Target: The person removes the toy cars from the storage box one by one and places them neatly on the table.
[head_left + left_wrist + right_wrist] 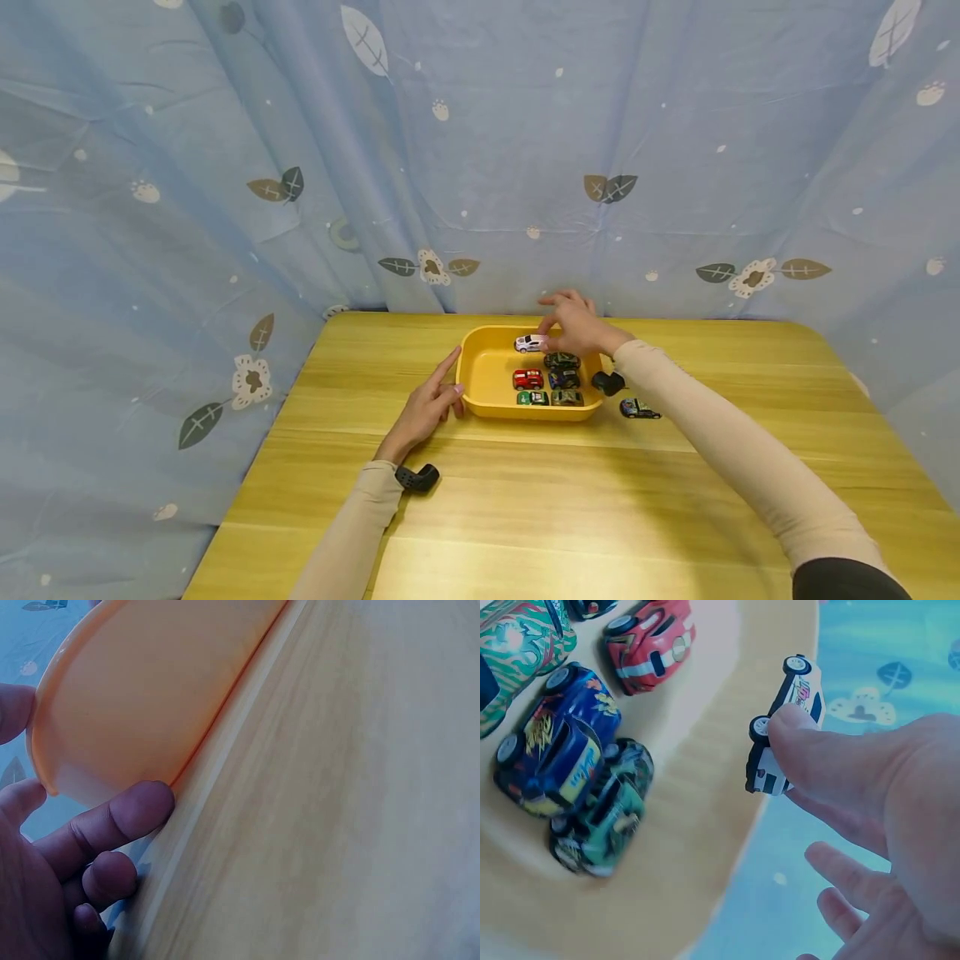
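Observation:
My right hand [576, 325] pinches a white toy car [793, 724] between thumb and fingers, over the back of the yellow tray [487, 410]. Its other fingers are spread. Inside the tray, below this hand, sit a red toy car [528, 379], a dark blue toy car [562, 742] and a dark green toy car [604, 817], along with a green and white toy car [533, 399] and a brownish toy car [567, 399]. At the tray's left end, my left hand [423, 412] touches the outer wall, index finger stretched along it, fingertips at the rim.
Another toy car [640, 408], dark with colourful markings, lies on the wooden table [525, 508] just right of the tray. Behind the table's far edge hangs a blue patterned curtain [510, 150]. Each wrist wears a black band [417, 478].

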A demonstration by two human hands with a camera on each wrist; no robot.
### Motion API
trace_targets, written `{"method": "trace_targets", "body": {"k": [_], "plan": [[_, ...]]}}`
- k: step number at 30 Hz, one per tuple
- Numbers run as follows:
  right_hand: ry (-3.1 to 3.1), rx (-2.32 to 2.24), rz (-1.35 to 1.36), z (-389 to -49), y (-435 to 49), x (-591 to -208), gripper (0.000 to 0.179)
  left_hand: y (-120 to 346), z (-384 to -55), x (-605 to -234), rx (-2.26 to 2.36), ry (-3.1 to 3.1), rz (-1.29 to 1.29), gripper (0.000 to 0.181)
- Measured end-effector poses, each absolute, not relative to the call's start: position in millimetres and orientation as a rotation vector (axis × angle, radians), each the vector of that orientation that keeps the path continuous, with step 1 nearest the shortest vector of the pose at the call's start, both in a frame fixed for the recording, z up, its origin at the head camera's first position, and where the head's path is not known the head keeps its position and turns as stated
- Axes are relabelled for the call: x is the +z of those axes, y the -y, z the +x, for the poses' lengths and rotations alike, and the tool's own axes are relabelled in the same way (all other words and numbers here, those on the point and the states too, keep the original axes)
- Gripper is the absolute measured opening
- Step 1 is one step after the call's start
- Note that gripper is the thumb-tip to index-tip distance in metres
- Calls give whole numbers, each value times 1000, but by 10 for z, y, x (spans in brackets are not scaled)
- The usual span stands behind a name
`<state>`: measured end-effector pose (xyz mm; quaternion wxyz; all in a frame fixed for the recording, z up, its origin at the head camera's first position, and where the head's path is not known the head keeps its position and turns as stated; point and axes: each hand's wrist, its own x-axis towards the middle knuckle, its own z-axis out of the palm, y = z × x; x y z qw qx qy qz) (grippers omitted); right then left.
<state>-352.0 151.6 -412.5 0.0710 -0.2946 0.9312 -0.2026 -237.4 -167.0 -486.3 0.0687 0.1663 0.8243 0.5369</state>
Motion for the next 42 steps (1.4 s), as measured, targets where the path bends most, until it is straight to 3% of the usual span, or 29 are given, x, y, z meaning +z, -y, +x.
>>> {"method": "trace_targets", "body": {"k": [27,42], "plan": [[-2815,-594,-889,-3468,-2400,-3874,19,1681,-2359,-4885,1610,-2497,505,67],[-2860,-566,-729,-3466,-3059,-3919,18,1655,-2396,-4880,1630,-2478,522,67]]}}
